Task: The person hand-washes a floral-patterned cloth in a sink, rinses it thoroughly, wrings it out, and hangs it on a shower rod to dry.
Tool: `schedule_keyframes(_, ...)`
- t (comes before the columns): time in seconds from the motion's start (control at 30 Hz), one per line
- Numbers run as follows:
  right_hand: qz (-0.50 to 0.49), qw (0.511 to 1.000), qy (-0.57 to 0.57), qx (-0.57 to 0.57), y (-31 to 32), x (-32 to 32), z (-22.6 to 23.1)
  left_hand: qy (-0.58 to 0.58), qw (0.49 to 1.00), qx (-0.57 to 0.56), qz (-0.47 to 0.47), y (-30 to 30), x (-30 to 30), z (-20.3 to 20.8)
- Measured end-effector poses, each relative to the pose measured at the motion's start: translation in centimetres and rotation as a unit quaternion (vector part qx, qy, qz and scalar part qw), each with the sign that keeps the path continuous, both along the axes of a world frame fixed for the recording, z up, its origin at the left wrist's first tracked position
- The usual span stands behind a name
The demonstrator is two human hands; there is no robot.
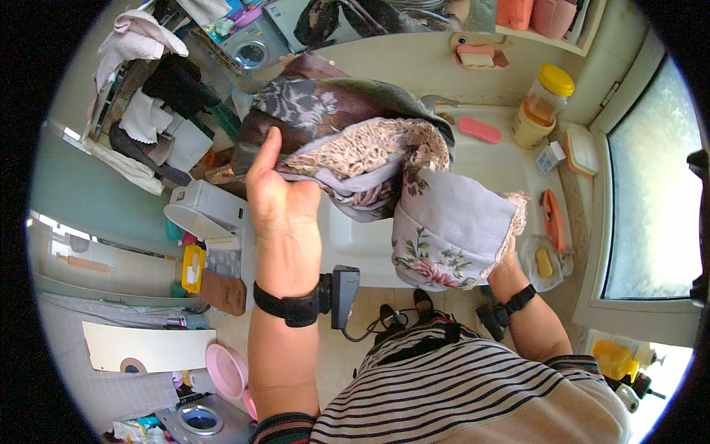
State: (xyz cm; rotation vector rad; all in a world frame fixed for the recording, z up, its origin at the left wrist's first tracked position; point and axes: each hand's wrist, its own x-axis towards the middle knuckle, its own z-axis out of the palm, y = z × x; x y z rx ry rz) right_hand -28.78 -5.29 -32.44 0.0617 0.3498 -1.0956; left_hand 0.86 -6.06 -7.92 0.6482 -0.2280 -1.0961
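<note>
Over the white sink I hold up a bunched floral cloth point(455, 229), pale grey with pink roses and green leaves, edged in beige lace. Its dark part point(325, 103), with grey leaf shapes, spreads to the left and back. My left hand point(279, 194) grips the left side, thumb raised along the dark fabric and fingers hidden behind it. My right hand point(505, 263) is at the lace edge on the right; the cloth covers most of it, and its fingers are hidden.
The white sink point(347, 240) lies below the cloth. On its right ledge are a pink soap box point(479, 130), a yellow-lidded jar point(553, 85), an orange-handled brush point(552, 220) and yellow soap point(544, 262). A frosted window point(651, 185) stands right; a toilet point(203, 211) is left.
</note>
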Motion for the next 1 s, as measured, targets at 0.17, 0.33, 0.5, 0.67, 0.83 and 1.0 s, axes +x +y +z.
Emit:
schedule_keyframes(0.17, 0.004, 1.0, 0.016, 0.007, -0.5, -1.4, -2.4, -0.011, 0.999, 0.004, 0.05, 1.0, 1.7, 2.0)
schedule_keyframes(0.33, 0.013, 0.999, 0.042, 0.009, -0.7, -1.7, -3.7, -0.011, 0.997, 0.006, 0.071, 2.5, 2.0, 3.9)
schedule_keyframes(0.5, 0.053, 0.991, 0.092, 0.08, -1.0, -1.7, -2.2, -0.048, 0.994, -0.024, 0.094, 3.6, 3.7, 6.7)
schedule_keyframes(0.67, 0.068, 0.995, 0.028, -0.072, -3.8, 2.6, -1.8, -0.04, 0.988, -0.017, 0.146, 5.9, 3.8, 7.1)
schedule_keyframes(0.83, 0.105, 0.986, 0.098, -0.082, -5.7, 4.7, -0.9, -0.048, 0.982, -0.05, 0.176, 8.8, 5.2, 8.1)
schedule_keyframes(1.0, 0.079, 0.961, 0.263, -0.021, -7.3, 5.0, 0.9, -0.098, 0.98, -0.151, 0.085, 10.7, 5.6, 6.4)
